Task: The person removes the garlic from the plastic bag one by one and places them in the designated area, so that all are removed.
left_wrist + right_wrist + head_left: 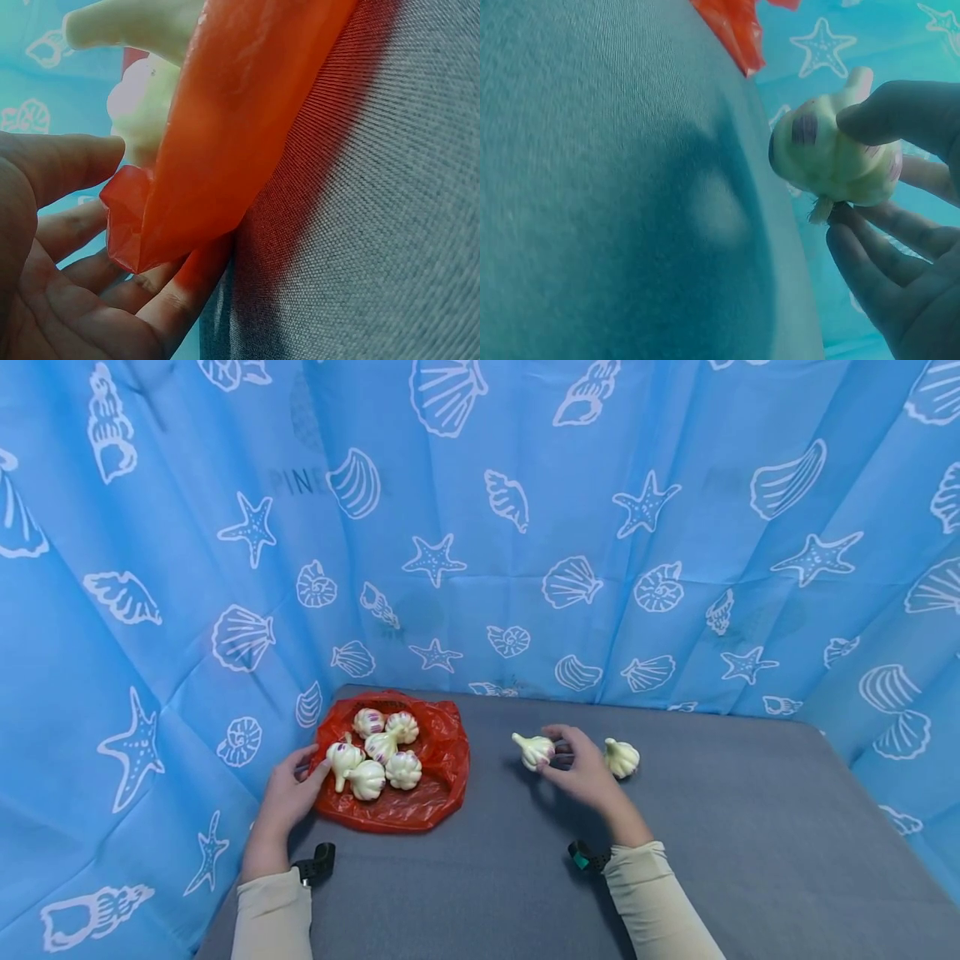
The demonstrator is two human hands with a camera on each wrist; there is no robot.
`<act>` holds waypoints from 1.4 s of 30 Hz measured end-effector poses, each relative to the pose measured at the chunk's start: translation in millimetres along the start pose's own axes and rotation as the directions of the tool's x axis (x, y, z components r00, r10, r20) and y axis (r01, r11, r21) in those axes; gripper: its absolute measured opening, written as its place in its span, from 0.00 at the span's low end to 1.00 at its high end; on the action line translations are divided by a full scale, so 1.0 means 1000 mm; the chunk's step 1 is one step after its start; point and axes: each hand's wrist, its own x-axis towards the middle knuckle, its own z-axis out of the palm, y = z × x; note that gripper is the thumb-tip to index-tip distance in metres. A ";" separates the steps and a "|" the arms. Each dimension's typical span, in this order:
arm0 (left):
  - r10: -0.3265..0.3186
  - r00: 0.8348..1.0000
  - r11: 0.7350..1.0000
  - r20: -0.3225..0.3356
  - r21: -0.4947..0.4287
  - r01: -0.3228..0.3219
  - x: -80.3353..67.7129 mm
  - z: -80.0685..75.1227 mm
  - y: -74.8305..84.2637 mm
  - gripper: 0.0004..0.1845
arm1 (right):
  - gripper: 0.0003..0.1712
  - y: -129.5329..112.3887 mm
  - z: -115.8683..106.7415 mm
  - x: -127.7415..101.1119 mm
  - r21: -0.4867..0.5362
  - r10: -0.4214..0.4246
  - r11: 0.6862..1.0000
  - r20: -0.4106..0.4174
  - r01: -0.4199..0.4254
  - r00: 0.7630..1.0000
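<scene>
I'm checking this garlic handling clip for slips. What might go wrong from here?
The right hand pinches a garlic bulb with fingertips only; it may drop and roll on the grey table. The left hand merely touches the red bag, so the piled bulbs might spill.

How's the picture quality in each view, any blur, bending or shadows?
Head view: sharp, evenly lit, curtain bowed by a wide lens. Left wrist view: red bag close and soft. Right wrist view: bluish tint, garlic slightly blurred, soft shadow on the table.
</scene>
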 end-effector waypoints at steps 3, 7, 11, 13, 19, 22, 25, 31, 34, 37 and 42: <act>0.000 1.000 1.000 0.003 0.004 0.000 0.000 -0.001 0.000 0.36 | 0.29 0.003 -0.002 -0.001 -0.008 0.012 1.000 0.001 -0.012 1.000; -0.006 1.000 1.000 0.001 0.004 0.006 0.000 0.000 0.000 0.36 | 0.26 0.006 -0.005 -0.003 -0.031 0.034 0.999 -0.001 -0.034 0.999; -0.004 1.000 1.000 -0.001 0.007 0.004 0.001 -0.001 0.000 0.36 | 0.24 0.007 -0.006 -0.004 -0.070 0.048 0.996 -0.001 -0.048 0.999; -0.003 1.000 1.000 0.001 0.006 0.003 0.001 -0.001 0.000 0.36 | 0.23 0.007 -0.006 -0.004 -0.079 0.048 0.996 0.001 -0.048 0.999; -0.004 1.000 1.000 0.001 0.010 0.004 0.000 -0.001 0.000 0.36 | 0.23 0.008 -0.008 -0.005 -0.091 0.074 0.993 0.015 -0.072 0.997; -0.006 1.000 1.000 0.004 0.010 0.006 -0.001 -0.001 0.000 0.36 | 0.24 0.009 -0.008 -0.005 -0.092 0.095 0.991 0.022 -0.093 0.995; -0.005 1.000 1.000 0.007 0.012 0.005 -0.001 -0.001 0.000 0.36 | 0.24 0.011 -0.009 -0.005 -0.106 0.098 0.990 0.016 -0.096 0.995; -0.009 1.000 1.000 0.008 0.017 0.009 0.000 -0.002 -0.001 0.36 | 0.24 0.013 -0.008 -0.005 -0.145 0.041 0.989 -0.008 -0.042 0.999; -0.007 1.000 1.000 0.005 0.013 0.007 0.000 -0.001 -0.001 0.36 | 0.25 0.013 -0.009 -0.005 -0.176 0.027 0.984 -0.016 -0.029 1.000; -0.002 1.000 1.000 0.005 0.012 0.002 -0.001 -0.001 0.000 0.36 | 0.25 0.012 -0.010 -0.005 -0.181 0.045 0.982 -0.013 -0.047 0.999; -0.005 1.000 1.000 0.016 0.016 0.005 -0.001 -0.002 0.003 0.37 | 0.24 0.009 -0.009 -0.003 -0.137 0.117 0.984 -0.009 -0.117 0.993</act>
